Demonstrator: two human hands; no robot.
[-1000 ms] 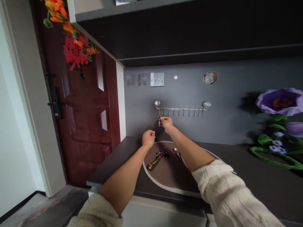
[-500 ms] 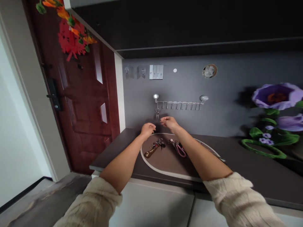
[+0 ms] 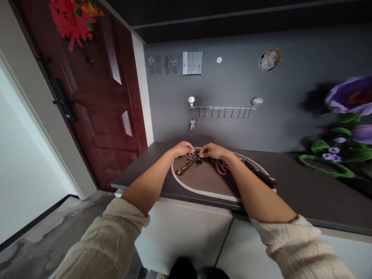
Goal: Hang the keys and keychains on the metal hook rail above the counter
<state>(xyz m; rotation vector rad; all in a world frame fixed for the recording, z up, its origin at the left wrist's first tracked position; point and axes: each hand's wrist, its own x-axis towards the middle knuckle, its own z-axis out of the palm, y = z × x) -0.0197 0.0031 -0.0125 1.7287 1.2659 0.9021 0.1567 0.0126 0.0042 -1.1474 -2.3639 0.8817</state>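
Both hands meet over the far rim of an oval brown mat (image 3: 203, 184) with a pale edge, lying on a dark counter. My left hand (image 3: 183, 148) and my right hand (image 3: 212, 150) pinch at a bunch of keys (image 3: 194, 158) with a brown leather tag (image 3: 185, 167). A second bunch with a pink loop (image 3: 219, 166) lies on the mat just right of it. On the grey wall above, a small set of keys (image 3: 192, 123) hangs from the leftmost hook of a chrome hook rail (image 3: 223, 109).
A dark red door (image 3: 95, 97) with a black handle (image 3: 62, 101) stands at the left. Light switches (image 3: 192, 62) and two stick-on hooks (image 3: 162, 62) sit above the rail. Purple artificial flowers (image 3: 345, 124) stand at the right. White cabinet fronts (image 3: 186, 232) lie below the counter.
My right hand let go of the small keys, which now hang on the rail. Both hands dropped to the mat and closed on the bunch with the brown tag. The view tilted down.
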